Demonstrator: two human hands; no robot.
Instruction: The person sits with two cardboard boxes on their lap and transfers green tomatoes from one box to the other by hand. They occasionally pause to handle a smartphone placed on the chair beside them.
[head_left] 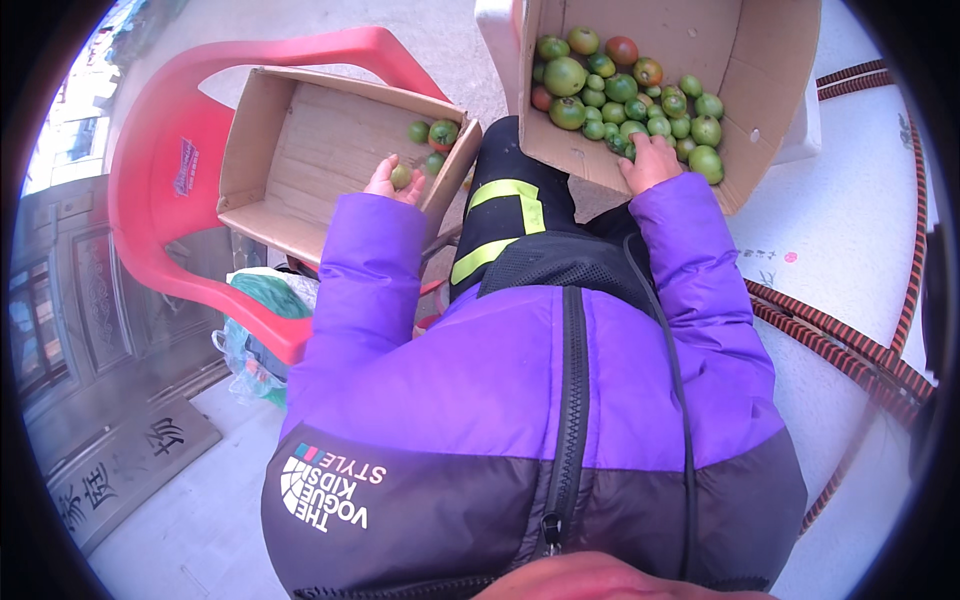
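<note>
A small yellow-green tomato [401, 176] rests in the curled fingers of my left hand [384, 184], at the near right side of the left cardboard box [325, 130]. Inside that box, a few more tomatoes [443, 133], green and partly red, sit in the right corner. My right hand [652, 165] reaches over the near edge of the right cardboard box [745, 75]. Its fingers bend down against the pile of green tomatoes [622, 88], which has a few reddish ones among it. Whatever those fingertips grip is hidden.
The left box lies on a red plastic chair [150, 215]. Below its armrest hangs a clear plastic bag [250, 350] with green contents. On the right, striped brown cords [845, 345] cross a white surface [790, 255]. A grey panelled door [100, 290] stands far left.
</note>
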